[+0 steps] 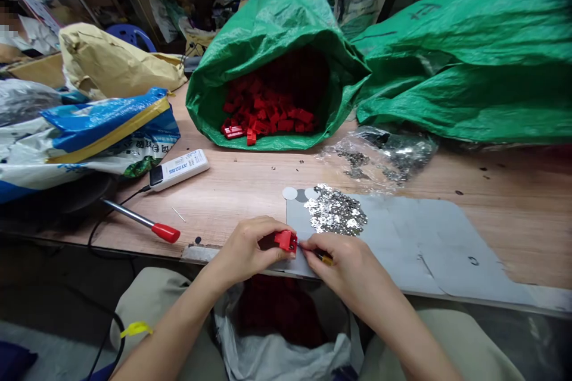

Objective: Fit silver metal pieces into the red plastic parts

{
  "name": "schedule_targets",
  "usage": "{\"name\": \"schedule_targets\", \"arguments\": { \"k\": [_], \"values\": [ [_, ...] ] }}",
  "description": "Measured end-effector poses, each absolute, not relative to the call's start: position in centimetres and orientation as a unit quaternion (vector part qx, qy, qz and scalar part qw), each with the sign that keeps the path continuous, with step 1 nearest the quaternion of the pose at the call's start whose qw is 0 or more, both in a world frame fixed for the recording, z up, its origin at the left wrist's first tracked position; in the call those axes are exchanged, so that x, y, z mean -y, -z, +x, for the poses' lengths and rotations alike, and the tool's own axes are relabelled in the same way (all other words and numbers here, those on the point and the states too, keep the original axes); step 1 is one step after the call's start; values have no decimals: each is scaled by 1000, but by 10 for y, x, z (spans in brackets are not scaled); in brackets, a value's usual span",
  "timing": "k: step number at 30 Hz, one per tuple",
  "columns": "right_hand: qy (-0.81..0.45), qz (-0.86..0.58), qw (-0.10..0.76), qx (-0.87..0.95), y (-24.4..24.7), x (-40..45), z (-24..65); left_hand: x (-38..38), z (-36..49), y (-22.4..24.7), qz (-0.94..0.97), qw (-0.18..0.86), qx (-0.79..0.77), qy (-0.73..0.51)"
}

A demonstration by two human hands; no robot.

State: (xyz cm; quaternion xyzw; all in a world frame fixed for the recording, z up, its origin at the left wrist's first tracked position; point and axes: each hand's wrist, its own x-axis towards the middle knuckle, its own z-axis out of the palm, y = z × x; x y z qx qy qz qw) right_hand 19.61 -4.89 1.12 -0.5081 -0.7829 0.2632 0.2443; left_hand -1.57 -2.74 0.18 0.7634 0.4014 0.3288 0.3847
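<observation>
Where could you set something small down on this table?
Between the white device and grey mat, bare wood; right of the metal pieces, mostly bare mat. Crowded: the back, with green bags; between left hand and right hand.

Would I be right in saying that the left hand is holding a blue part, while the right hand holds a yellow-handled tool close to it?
Not quite: the part in the left hand is red, not blue, as the head view shows. The right hand does hold a yellow-handled tool close to it.

The right hand (343, 253) partly hides its tool (327, 259)
</observation>
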Motion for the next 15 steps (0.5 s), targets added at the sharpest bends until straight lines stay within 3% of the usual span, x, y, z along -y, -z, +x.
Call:
{"name": "schedule_targets", "arguments": {
  "k": [6, 15],
  "values": [
    [-318, -509, 255, 759, -13, 47, 201, 29, -15, -3, 765, 378, -409, -324],
    [-266, -524, 218, 779, -13, 52, 193, 29, -15, -1, 776, 361, -402, -326]
  ]
}}
